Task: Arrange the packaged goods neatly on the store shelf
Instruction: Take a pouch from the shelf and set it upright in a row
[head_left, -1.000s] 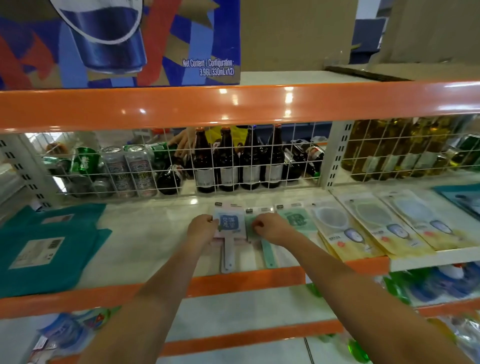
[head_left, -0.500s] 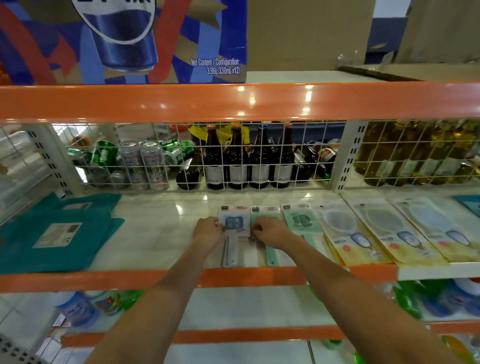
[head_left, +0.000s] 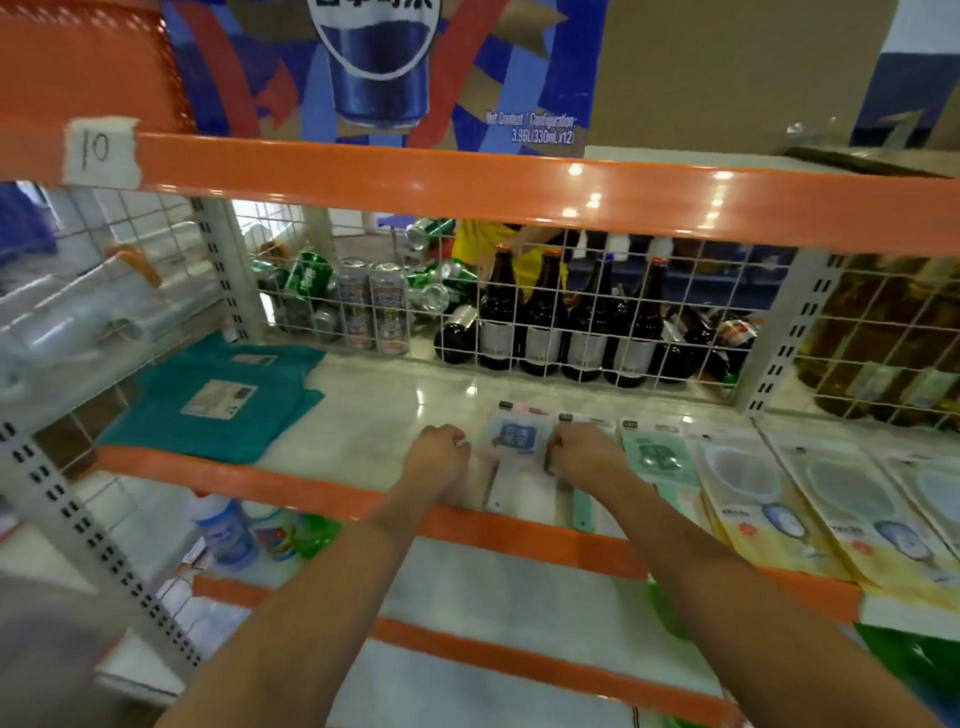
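Note:
A flat pack with a blue square label lies on the white shelf board, near its orange front edge. My left hand grips the pack's left side with curled fingers. My right hand grips its right side, partly covering a second pack beneath. To the right lies a green pack, then several yellow-bottomed packs in an overlapping row.
Folded teal cloth items lie on the shelf's left. A white wire grid backs the shelf, with cans and brown bottles behind it. An orange beam crosses overhead. Lower shelves hold bottles.
The view has swung right and tilted, so the shelf looks slanted. Both hands stay at the sides of the blue-label pack.

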